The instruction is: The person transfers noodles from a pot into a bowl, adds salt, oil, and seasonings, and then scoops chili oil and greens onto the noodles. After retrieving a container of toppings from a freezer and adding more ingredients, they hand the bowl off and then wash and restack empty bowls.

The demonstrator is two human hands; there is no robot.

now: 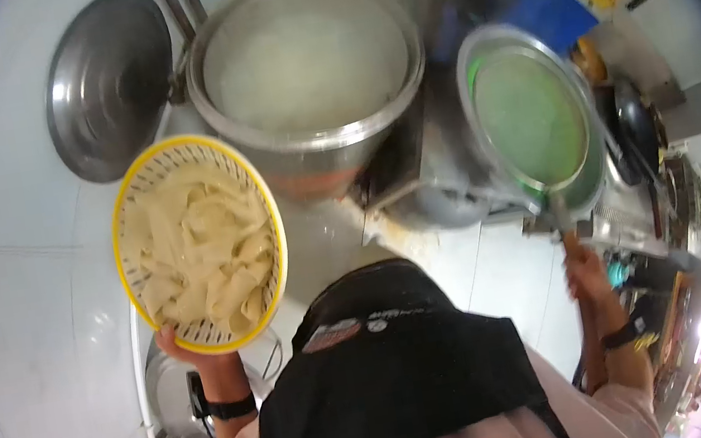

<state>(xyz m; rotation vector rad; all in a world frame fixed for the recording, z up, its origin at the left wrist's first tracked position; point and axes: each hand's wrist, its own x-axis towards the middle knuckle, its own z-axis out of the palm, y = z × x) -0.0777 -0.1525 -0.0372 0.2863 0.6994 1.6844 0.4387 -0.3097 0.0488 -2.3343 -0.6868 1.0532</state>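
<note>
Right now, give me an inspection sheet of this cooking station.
Surface: metal stove top, discoloured beside the pot.
Job's things: yellow plastic colander full of wide pale noodle sheets; round metal pan with a greenish inside; large steel pot of cloudy liquid.
Clutter: round steel lid leaning at the wall; dark pans at the right.
Hands: left hand grips the colander's lower rim; right hand grips the pan's handle.
Cables: nothing seen.
Surroundings: white tiled wall; crowded shelves at the right, too blurred to read.
</note>
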